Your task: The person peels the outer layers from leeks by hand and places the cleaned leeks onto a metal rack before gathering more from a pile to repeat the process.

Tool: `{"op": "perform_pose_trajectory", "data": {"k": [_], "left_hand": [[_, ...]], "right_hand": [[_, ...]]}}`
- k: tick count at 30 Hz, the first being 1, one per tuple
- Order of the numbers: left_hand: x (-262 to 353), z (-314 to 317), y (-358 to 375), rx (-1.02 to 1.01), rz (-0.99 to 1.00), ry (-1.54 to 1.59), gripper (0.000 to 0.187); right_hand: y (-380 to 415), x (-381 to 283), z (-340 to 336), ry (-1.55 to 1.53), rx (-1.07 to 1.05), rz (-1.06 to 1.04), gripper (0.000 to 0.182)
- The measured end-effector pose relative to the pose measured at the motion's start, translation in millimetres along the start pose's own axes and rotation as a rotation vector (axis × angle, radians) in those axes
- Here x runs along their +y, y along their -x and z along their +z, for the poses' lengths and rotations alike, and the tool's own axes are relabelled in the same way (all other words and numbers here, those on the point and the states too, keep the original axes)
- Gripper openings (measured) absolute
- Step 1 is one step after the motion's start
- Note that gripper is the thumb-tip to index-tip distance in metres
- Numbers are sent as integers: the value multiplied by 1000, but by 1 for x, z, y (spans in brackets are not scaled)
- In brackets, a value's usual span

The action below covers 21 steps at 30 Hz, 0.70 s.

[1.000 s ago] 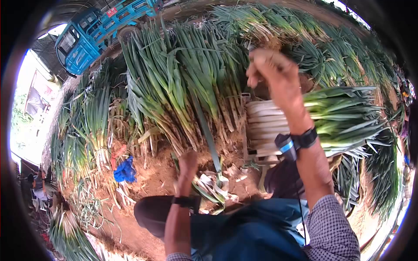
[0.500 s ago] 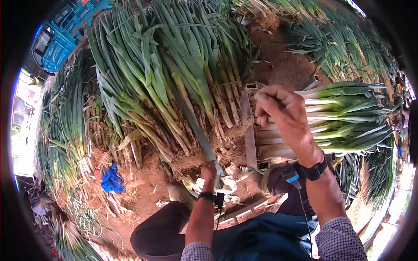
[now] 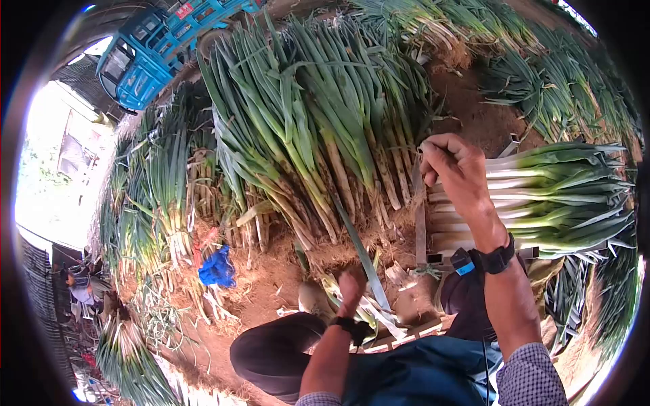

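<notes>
My left hand (image 3: 351,291) is low in the middle, smeared by motion, its fingers too blurred to read. Just right of it a long green leaf (image 3: 360,252) slants down to pale peelings near my legs. My right hand (image 3: 455,166) hangs over the left edge of a metal frame (image 3: 420,230), its fingers curled in; whatever they hold is hidden. Beneath and beyond that hand, trimmed leeks (image 3: 562,196) lie side by side, white ends left and green tops right. Ahead, a large heap of untrimmed leeks (image 3: 305,115) rests with its soiled roots towards me.
More leek bundles (image 3: 159,176) stand at the left, with a blue cloth (image 3: 217,268) on the soil beside them. A blue vehicle (image 3: 139,64) is at the upper left. Other leek piles (image 3: 569,88) lie at the upper right, and another bundle (image 3: 128,352) at the lower left.
The view has swung left, so the scene sits further right. My left hand has come down off the long leaf it was gripping. My right hand keeps its curled shape by the frame.
</notes>
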<state>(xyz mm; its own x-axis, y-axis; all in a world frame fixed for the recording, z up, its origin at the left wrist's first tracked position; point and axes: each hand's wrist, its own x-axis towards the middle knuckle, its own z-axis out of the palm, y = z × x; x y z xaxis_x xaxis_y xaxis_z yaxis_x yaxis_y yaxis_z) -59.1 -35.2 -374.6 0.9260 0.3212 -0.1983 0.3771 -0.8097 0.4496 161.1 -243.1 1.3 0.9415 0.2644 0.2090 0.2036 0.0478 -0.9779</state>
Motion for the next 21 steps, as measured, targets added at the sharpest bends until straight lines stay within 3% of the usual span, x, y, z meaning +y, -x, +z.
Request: {"op": "perform_pose_trajectory", "data": {"k": [1,3,5,7,10,13,14,21], "left_hand": [[26,-39,-17,276,-90,166,27],[39,-88,-63,416,-2,269,22],[60,-128,-96,288,-91,390,21],[56,-106,-136,371,-107,608,20],[87,-113,-152,161,-79,388,29],[83,-73,-175,368,-101,165,41],[78,-69,-181,238,-205,195,50],[125,-100,-179,123,-384,53,45]], "right_hand": [[1,-2,0,13,-9,-19,14],[5,-4,-5,47,-13,-47,12],[7,-5,-13,90,-19,-109,10],[5,-3,-19,126,11,-127,10],[7,-6,-23,153,46,-115,8],[8,-8,-30,249,48,-142,6],[8,-7,-31,291,59,-186,6],[18,-26,-40,350,22,-184,10]]}}
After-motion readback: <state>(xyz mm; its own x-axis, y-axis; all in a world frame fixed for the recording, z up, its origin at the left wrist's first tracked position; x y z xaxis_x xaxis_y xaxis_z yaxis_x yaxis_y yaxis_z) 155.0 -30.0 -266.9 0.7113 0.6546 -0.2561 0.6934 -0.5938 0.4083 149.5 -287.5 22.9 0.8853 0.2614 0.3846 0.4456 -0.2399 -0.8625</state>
